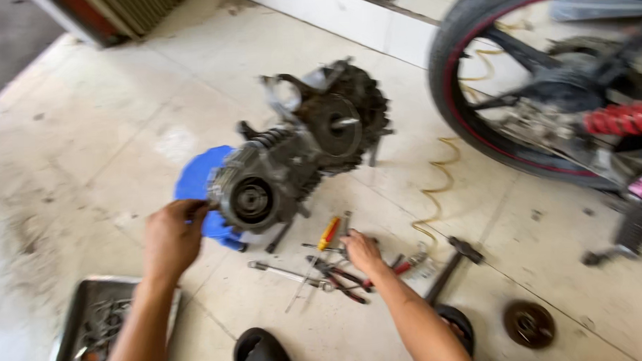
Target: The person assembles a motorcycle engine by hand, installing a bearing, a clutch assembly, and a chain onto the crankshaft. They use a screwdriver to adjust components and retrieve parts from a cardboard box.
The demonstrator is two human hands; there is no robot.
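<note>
A dirty motorcycle engine (302,156) lies on the tiled floor, its round cylinder end facing me. My left hand (172,235) touches the left edge of that cylinder end, fingers curled against it. Under the engine lies a blue plastic lid or tray (196,179). My right hand (361,252) reaches down into a scatter of hand tools on the floor: a screwdriver with an orange and yellow handle (328,232), red-handled pliers (346,279) and a wrench (281,272). The blur hides whether its fingers have closed on a tool.
A motorcycle rear wheel (503,89) with a red shock spring (625,118) stands at the right. A coiled yellow air hose (438,187) runs across the floor. A metal tray of parts (91,327), a hammer (452,265), a round disc (529,324) and black sandals (259,353) lie near me.
</note>
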